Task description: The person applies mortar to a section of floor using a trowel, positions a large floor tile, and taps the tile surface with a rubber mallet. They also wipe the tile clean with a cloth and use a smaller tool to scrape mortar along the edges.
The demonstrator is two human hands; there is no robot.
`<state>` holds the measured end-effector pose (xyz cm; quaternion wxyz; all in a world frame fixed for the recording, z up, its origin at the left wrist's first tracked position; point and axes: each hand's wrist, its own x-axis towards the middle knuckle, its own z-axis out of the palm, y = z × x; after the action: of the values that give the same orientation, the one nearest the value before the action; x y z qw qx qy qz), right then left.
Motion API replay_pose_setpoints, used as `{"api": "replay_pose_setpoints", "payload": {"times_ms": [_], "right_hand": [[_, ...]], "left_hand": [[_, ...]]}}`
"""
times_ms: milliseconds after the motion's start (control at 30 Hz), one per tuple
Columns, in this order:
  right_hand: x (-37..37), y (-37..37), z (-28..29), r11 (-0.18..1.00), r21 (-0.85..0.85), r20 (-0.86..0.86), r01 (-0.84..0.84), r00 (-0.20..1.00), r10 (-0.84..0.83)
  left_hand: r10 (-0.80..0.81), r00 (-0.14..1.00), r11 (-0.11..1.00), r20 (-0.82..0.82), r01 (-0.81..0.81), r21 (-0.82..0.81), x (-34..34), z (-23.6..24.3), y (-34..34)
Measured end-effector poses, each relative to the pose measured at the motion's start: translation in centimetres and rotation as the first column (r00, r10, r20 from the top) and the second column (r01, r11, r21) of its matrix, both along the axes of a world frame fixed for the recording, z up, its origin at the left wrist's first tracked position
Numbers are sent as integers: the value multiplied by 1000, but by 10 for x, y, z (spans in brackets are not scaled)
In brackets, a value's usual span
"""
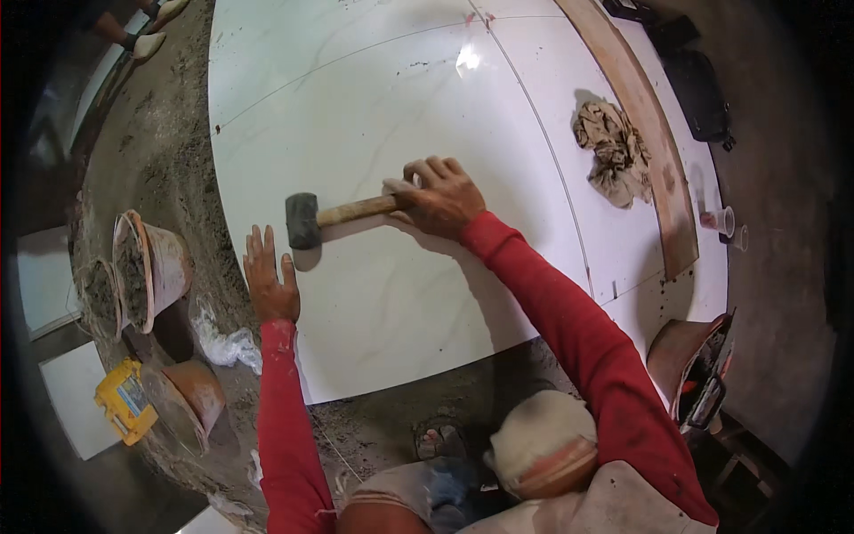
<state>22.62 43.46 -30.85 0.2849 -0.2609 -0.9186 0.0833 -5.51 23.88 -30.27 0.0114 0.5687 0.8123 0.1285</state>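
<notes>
A worker's right hand [440, 198] grips a rubber mallet [342, 214] over a white marbled tile [391, 303], the left hand [271, 283] open at its edge.

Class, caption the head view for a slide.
Right hand holding a dark-headed mallet over a white tile, left hand open at the tile's left edge.

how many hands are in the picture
2: left hand, open beside the mallet; right hand, holding it. A person at upper left is mostly out of frame, hands unseen.
</notes>
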Motion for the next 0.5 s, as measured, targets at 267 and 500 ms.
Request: {"api": "replay_pose_setpoints", "payload": {"times_ms": [267,500], "right_hand": [[32,-122,-3,978,-165,192,130,976,-98],[114,-228,51,813,-519,442,263,897,-8]], "left_hand": [[92,994,996,-67,-90,24,42,-18,-66],[77,995,997,-56,-78,-13,65,-5,-114]]}}
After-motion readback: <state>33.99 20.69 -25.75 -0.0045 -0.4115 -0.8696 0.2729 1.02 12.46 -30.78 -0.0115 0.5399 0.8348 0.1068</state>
